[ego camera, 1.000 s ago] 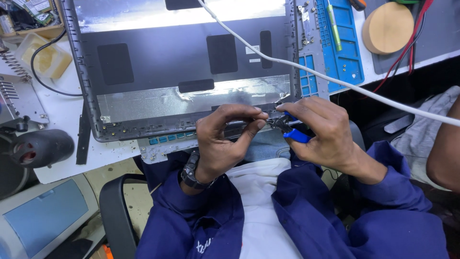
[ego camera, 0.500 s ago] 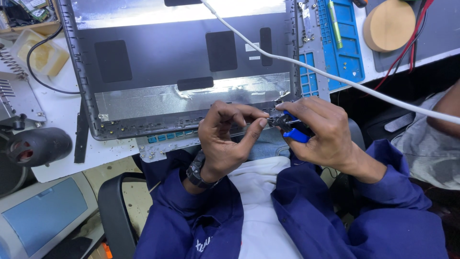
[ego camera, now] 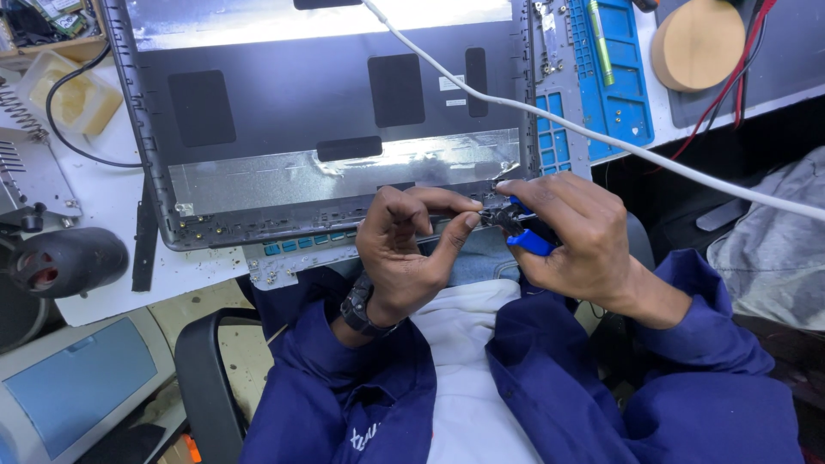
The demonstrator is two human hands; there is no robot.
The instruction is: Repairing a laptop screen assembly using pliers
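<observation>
My right hand (ego camera: pixel 574 236) grips small blue-handled pliers (ego camera: pixel 521 232), jaws pointing left toward my left hand. My left hand (ego camera: pixel 411 251) pinches a tiny dark part (ego camera: pixel 483 216) between thumb and forefinger, right at the plier jaws; the part is too small to make out. Both hands hover over my lap at the near edge of an opened grey laptop lid (ego camera: pixel 326 112), which lies inner side up with foil tape along its lower strip and black pads on it.
A white cable (ego camera: pixel 653 155) runs diagonally across the lid to the right. A blue-and-grey repair mat (ego camera: pixel 614 94) holds screws and a green pen-shaped tool. A round wooden disc (ego camera: pixel 698 43), red wires, a black hot-air handle (ego camera: pixel 64 262) and a grey box are nearby.
My left hand's fingers have shifted slightly on the small part at the plier jaws. The view has drifted a little; the lid stays put.
</observation>
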